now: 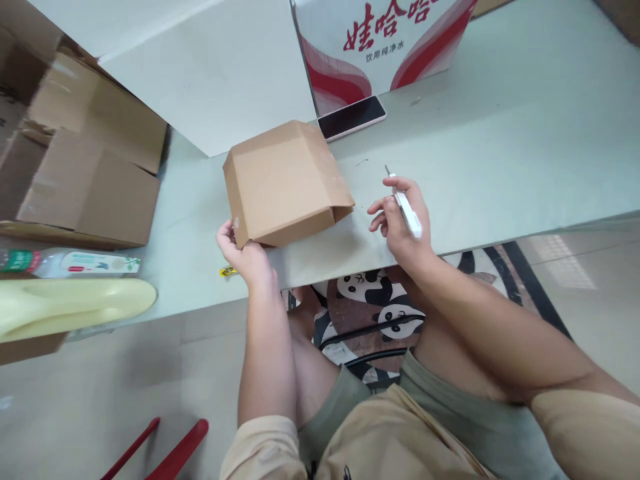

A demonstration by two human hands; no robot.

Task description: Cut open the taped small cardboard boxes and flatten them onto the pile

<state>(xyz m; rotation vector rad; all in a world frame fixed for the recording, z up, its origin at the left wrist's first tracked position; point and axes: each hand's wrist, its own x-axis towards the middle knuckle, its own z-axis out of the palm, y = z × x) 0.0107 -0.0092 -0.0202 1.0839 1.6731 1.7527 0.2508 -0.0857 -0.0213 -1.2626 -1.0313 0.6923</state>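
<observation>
A small brown cardboard box (283, 181) lies on the pale green table (500, 147), its flaps folded in. My left hand (245, 257) grips the box's near left corner, thumb on the side. To the right of the box, my right hand (400, 223) is closed round a white utility knife (406, 208), whose thin blade tip points away from me. The knife is a hand's width from the box's right edge and does not touch it.
A dark phone (351, 117) lies behind the box, in front of a red-and-white printed carton (380, 47). Open cardboard boxes (85, 167) stand at the left, with a plastic bottle (75, 264) and a pale yellow plastic piece (75, 307). A white board (210, 73) leans at the back.
</observation>
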